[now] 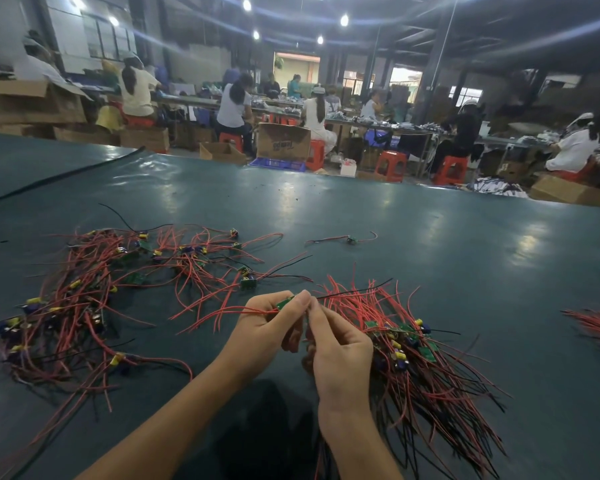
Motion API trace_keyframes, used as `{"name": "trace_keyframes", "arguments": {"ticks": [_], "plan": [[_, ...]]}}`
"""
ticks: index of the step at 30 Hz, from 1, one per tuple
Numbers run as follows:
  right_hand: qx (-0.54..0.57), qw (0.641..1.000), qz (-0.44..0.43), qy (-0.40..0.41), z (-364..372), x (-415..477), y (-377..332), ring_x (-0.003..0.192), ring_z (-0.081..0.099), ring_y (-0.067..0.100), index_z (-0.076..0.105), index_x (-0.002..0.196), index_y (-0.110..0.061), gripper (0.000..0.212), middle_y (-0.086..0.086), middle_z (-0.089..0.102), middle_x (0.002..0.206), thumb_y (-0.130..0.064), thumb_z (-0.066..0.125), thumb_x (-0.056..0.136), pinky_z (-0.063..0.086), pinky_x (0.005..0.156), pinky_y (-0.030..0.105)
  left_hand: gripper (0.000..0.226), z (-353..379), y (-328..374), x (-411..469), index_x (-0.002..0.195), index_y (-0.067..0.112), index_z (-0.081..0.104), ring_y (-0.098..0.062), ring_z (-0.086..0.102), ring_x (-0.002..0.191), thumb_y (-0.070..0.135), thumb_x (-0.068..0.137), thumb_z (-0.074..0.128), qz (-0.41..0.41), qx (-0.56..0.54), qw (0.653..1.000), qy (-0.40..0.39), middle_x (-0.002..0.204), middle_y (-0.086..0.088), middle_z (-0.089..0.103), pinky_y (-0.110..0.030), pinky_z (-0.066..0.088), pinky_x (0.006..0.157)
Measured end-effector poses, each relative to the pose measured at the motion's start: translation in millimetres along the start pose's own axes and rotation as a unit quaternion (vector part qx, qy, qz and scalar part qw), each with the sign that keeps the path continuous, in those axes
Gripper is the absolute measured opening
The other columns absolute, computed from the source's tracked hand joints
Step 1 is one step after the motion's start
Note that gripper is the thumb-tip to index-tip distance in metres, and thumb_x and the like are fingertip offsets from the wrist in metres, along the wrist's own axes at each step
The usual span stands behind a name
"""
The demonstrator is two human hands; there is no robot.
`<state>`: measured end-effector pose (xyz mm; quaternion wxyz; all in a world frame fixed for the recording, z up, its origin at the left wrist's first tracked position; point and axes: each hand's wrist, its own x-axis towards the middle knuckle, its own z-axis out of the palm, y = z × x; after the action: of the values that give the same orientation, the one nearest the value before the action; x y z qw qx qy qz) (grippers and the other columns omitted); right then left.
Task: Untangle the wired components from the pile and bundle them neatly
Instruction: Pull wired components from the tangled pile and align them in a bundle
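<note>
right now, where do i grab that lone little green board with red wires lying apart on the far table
Pinch the small green circuit board by its edges from straight above. It lies flat and alone on the dark green table mat, thin red wires trailing left and right; those would likely flex, while the board is the stiff middle.

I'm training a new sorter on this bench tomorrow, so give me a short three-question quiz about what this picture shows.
1. True or false: the left hand pinches a small green board.
2. Multiple choice: the straightened bundle lies A) left of both hands, B) by the right hand, spreading rightward, C) inside a cardboard box.
3. Fill in: most wires in the tangled pile are ___.
Key: 1 true; 2 B; 3 red.
</note>
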<state>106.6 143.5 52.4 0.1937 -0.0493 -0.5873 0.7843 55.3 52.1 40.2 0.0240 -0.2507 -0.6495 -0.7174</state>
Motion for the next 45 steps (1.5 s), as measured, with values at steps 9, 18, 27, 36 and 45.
{"name": "trace_keyframes", "arguments": {"ticks": [9,18,27,36,45], "plan": [[0.015,0.996,0.026,0.079,-7,9,2,0.052,0.054,0.002,0.077,0.063,-0.023,0.029,-0.008,0.063,0.055,-0.013,0.068,0.089,0.045,0.055,0.021,0.044,-2,3,-1,0.051,0.017,0.051,-0.016,0.044,0.044,0.035,0.090,0.064,-0.007,0.058,0.998,-0.014,0.046,-0.001,0.047,-0.027,0.040,0.050],[0.103,0.967,0.032,0.230,-48,35,-8,0.035,0.030,0.006,0.061,0.049,-0.014,0.038,-0.006,0.043,0.044,-0.008,0.068,0.086,0.029,0.035,0.019,0.041,-5,4,-1,0.047,0.022,0.049,-0.012,0.041,0.039,0.045,0.078,0.062,-0.033,0.036,0.997,-0.054,0.043,0.002,0.046,-0.021,0.039,0.049],[0.111,0.973,-0.017,0.203,-39,31,-6,0.036,0.034,0.005,0.071,0.059,-0.016,0.033,-0.006,0.051,0.049,-0.009,0.065,0.090,0.028,0.035,0.019,0.028,-8,8,4,0.063,0.019,0.074,-0.013,0.069,0.061,0.046,0.070,0.072,-0.066,-0.002,0.991,0.114,0.068,-0.005,0.073,-0.018,0.047,0.050],[0.016,0.989,-0.063,0.132,-24,20,2,0.047,0.042,0.008,0.076,0.065,-0.023,0.028,-0.005,0.055,0.053,-0.015,0.068,0.090,0.036,0.045,0.018,0.023,-15,12,10,0.084,0.012,0.071,-0.005,0.068,0.065,0.026,0.066,0.075,-0.205,-0.308,0.909,0.193,0.081,-0.001,0.074,-0.013,0.047,0.047],[0.126,0.983,-0.062,0.117,-34,19,-7,0.038,0.042,0.011,0.076,0.074,-0.014,0.057,0.002,0.056,0.054,-0.058,0.045,0.095,0.033,0.037,0.020,0.046,-19,9,15,0.115,0.005,0.066,-0.008,0.043,0.052,0.028,0.075,0.067,-0.170,-0.323,0.926,0.097,0.070,0.004,0.053,-0.020,0.045,0.049]]}}
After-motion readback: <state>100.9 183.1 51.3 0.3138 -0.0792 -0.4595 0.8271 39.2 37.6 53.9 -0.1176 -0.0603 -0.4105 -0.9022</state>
